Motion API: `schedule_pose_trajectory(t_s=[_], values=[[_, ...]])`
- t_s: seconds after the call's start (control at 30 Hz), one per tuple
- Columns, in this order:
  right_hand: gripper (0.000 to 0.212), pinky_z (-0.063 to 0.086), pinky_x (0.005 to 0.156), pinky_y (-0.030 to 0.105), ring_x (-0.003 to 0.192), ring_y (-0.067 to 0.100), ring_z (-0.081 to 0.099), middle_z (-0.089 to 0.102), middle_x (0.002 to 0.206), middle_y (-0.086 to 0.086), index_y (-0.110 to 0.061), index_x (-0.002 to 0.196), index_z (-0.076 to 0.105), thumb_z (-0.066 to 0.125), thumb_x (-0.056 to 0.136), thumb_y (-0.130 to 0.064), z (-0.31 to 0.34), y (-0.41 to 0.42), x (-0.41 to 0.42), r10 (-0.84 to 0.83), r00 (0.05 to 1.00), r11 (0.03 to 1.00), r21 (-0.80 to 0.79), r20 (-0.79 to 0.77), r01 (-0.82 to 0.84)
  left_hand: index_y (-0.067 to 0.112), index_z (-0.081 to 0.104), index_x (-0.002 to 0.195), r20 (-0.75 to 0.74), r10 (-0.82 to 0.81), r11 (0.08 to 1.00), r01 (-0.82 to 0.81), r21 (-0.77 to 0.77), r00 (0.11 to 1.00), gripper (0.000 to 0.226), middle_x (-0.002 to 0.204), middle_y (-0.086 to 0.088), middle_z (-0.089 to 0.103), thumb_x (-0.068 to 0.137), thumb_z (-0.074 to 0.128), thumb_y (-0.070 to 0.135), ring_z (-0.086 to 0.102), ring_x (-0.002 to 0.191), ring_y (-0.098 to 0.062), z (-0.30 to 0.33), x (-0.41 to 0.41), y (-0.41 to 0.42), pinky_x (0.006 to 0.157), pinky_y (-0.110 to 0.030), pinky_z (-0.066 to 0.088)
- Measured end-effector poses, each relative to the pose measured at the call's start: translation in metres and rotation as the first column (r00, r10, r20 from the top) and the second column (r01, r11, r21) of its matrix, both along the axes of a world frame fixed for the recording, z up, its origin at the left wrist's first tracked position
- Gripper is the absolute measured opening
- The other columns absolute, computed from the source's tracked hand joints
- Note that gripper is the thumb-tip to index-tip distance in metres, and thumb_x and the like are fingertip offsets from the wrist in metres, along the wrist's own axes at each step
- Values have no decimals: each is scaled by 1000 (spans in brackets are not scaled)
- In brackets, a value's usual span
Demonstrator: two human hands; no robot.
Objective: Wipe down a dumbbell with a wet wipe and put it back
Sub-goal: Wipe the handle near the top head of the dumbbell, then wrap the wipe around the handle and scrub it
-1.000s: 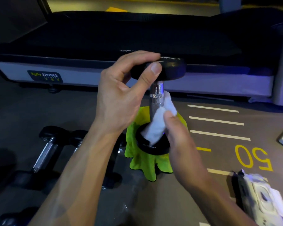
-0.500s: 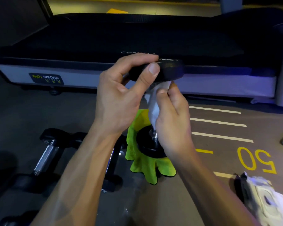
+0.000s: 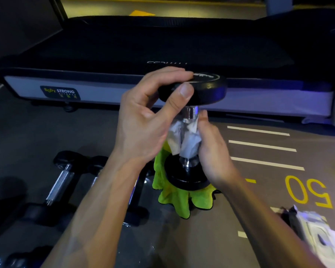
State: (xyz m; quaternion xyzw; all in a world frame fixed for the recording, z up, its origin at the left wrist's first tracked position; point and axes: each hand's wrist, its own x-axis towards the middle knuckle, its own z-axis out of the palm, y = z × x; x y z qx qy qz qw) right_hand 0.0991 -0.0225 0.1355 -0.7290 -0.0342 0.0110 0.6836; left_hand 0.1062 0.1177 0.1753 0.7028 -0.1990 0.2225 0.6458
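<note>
A black dumbbell (image 3: pixel 207 89) with a chrome handle stands upright, its lower head on a lime-green cloth (image 3: pixel 174 200) spread on the floor. My left hand (image 3: pixel 151 120) grips the rim of the upper head, thumb in front and fingers over the top. Around the middle of the handle my right hand (image 3: pixel 213 147) holds a white wet wipe (image 3: pixel 184 140), which covers most of the chrome; short bare stretches show above and below it.
Several other dumbbells (image 3: pixel 60 178) lie on the floor at the left. A wet-wipe pack (image 3: pixel 317 235) sits at the lower right by a yellow "50" floor marking (image 3: pixel 307 190). A treadmill deck (image 3: pixel 162 51) spans the back.
My right hand with the wipe went up the handle to just under the upper head, then came down to the middle. My left hand has kept its hold on the top head.
</note>
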Motion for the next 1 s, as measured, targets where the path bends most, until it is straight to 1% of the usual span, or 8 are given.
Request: schedule_pose_trajectory(t_s=[0.17,0.27,0.37,0.43,0.57,0.63,0.83,1.0], values=[[34,49,79,42,85,16,64,69,91,-5,-19,112,56,35,108,-46,-23,-14,-28,133,983,869,-491,123,-56,22,69,118,25,71,997,-71,0,997,18,130,-14,67,101,65,18,62,129,-22,-4,0,-3,112,-39,47],[13,38,69,38,79,22,55,61,86,-6,-17,111,53,48,107,-29,-39,-13,-47,42,964,816,-565,264,119,30,65,131,-57,119,992,-117,48,991,31,148,-4,58,100,66,34,52,143,-21,-10,-3,-3,121,-50,40],[15,49,84,42,85,10,57,62,88,-15,-23,103,62,47,106,-24,-45,-12,-57,1,932,831,-518,362,201,36,25,164,-241,107,983,-66,173,965,96,165,7,39,86,81,45,37,153,-9,-26,-12,-7,127,-43,33],[18,48,78,26,76,7,54,61,79,-12,-22,101,64,47,108,-22,-44,-14,-58,-27,944,852,-487,328,194,37,18,165,-439,115,988,-55,146,891,110,148,11,59,77,83,51,55,139,-7,-43,-16,-16,119,-45,45],[27,38,58,15,67,7,52,63,76,-5,-16,96,66,46,109,-28,-43,-20,-63,-63,966,884,-435,250,170,19,70,107,-471,152,973,-48,225,869,39,91,3,78,93,58,54,74,88,-22,-55,-17,-28,85,-52,59],[31,44,64,18,72,-3,56,71,82,-14,-19,96,72,46,111,-27,-42,-20,-69,-139,972,950,-253,190,185,18,69,98,-453,139,980,-56,193,881,36,88,0,76,96,54,51,73,84,-26,-52,-23,-26,81,-53,58],[30,48,103,36,117,19,70,79,114,-2,-27,105,81,54,103,-39,-50,-9,-109,-124,991,960,247,-44,131,11,61,104,-471,61,997,-78,-17,880,28,84,-3,66,99,58,38,64,79,-20,-59,-81,27,75,-51,58],[79,40,83,44,90,24,56,61,85,31,7,103,67,67,83,-70,-102,24,-136,155,911,972,226,-383,-71,20,60,98,-599,295,928,-73,365,744,36,80,-6,65,98,53,55,59,67,-17,-98,-175,116,63,-41,53]])
